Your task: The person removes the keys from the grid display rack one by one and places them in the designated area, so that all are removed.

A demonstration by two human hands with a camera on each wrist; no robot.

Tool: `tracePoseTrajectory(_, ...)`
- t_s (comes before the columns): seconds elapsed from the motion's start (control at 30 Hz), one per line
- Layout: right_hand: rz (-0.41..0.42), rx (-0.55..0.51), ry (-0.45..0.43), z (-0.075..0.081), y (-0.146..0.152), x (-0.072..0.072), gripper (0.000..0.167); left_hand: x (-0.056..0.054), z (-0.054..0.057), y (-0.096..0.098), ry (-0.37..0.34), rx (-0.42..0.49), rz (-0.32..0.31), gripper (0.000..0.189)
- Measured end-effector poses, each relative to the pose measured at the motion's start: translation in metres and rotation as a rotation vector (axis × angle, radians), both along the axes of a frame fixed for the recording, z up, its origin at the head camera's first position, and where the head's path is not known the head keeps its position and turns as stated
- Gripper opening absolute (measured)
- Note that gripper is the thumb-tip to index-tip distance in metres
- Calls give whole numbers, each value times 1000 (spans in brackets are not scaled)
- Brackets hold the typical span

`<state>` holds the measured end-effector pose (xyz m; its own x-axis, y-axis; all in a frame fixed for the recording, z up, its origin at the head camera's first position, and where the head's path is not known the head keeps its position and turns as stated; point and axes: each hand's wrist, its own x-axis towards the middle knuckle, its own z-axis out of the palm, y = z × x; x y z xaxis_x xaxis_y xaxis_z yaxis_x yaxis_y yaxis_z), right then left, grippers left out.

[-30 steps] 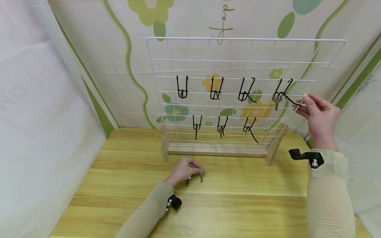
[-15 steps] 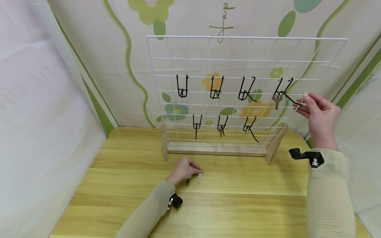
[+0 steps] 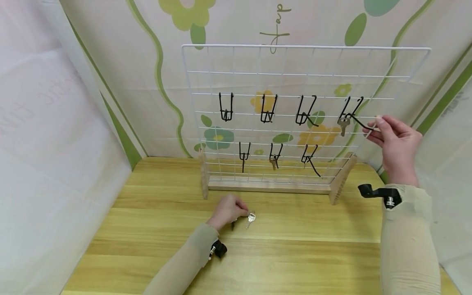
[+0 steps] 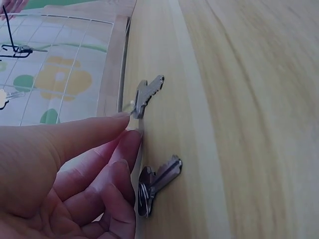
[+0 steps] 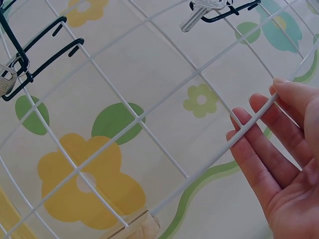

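Low over the wooden table, my left hand (image 3: 228, 211) pinches a silver key (image 3: 251, 218) at its head between thumb and fingertip. In the left wrist view that key (image 4: 144, 97) points away from the fingertips. A second key (image 4: 162, 181), with a small ring at its head, is beside the curled lower fingers. My right hand (image 3: 400, 143) holds the right edge of a white wire grid rack (image 3: 306, 47), thumb on one side and fingers on the other, as the right wrist view shows. A key (image 3: 343, 125) hangs on the upper right black hook (image 3: 350, 108).
Black hooks stick out of the grid in two rows. Another key (image 3: 273, 163) hangs on the lower middle hook, and a small one (image 3: 305, 161) on the lower right hook. Wooden feet (image 3: 342, 180) support the rack. Behind it is a flower-patterned cloth (image 3: 121, 65).
The key in my left hand has turned at the fingertips, its blade swinging over and catching the light. The left hand barely shifted; my right hand has stayed on the rack's edge.
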<state>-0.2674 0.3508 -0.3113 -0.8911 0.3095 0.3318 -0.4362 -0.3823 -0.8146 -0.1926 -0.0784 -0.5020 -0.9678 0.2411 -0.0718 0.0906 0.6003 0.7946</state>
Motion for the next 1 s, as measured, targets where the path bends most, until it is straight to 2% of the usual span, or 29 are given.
tracePoseTrajectory(0.13,-3,6,-4,-1,1,0,42,1,-1,2,-32,29,-7,13)
tracePoseTrajectory(0.3,-9,13,2,-2,1,0,43,1,-3,6,-69,37,-49,16)
tracePoseTrajectory(0.43,-12,20,2,-2,1,0,41,1,-2,9,-60,4,-66,13)
tracePoseTrajectory(0.63,-10,17,5,-1,0,0,40,2,0,9,-26,-37,-59,13)
tracePoseTrajectory(1.0,-8,17,5,-2,0,0,40,4,0,5,-10,-35,-46,12)
